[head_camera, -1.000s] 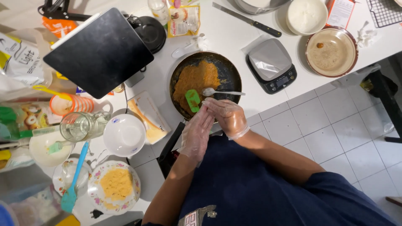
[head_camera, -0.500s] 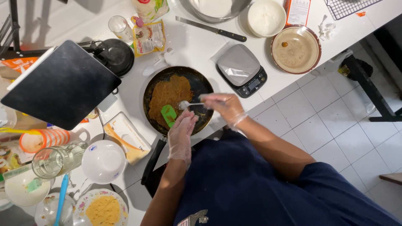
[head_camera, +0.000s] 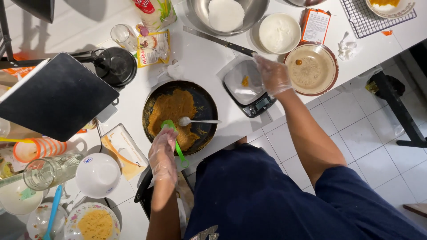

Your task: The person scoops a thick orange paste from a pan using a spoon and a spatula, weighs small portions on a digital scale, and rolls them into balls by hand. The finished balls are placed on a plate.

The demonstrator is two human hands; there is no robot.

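Orange crumbly mixture (head_camera: pixel 171 109) half fills the dark pan (head_camera: pixel 205 104).

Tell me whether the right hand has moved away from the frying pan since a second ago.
Yes. The right hand has left the frying pan, where it was at the spoon, and gone toward the kitchen scale beside the pan.

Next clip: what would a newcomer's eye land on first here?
The dark pan of orange mixture at centre, a spoon resting in it. The gloved left hand holds a green spatula at its near edge, while the gloved right hand reaches over the scale.
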